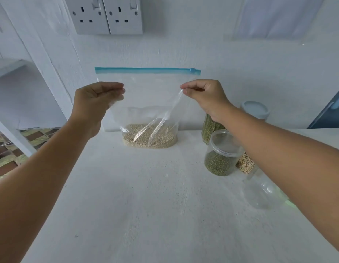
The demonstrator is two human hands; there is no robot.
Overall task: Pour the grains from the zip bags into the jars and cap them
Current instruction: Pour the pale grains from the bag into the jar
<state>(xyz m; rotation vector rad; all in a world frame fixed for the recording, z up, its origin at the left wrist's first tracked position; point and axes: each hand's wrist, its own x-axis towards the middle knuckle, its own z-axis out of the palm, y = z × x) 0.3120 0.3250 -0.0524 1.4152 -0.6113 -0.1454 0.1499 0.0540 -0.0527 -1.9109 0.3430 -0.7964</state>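
A clear zip bag (149,95) with a blue zip strip stands upright on the white counter (127,196), pale beige grains (149,137) pooled in its bottom. My left hand (96,99) pinches the bag's left side below the zip. My right hand (204,95) pinches its right side at the same height. To the right stand a capped clear jar of green beans (220,154), a taller jar of green beans with a pale blue lid (212,128), a jar of flaky oats (245,164) partly hidden by my right forearm, and an empty clear jar (259,190).
Two wall sockets (108,16) sit on the white wall above the bag. A white shelf frame (17,133) stands at the left, with patterned floor tiles (11,149) beyond the counter's left edge. A blue object (329,114) leans at the far right.
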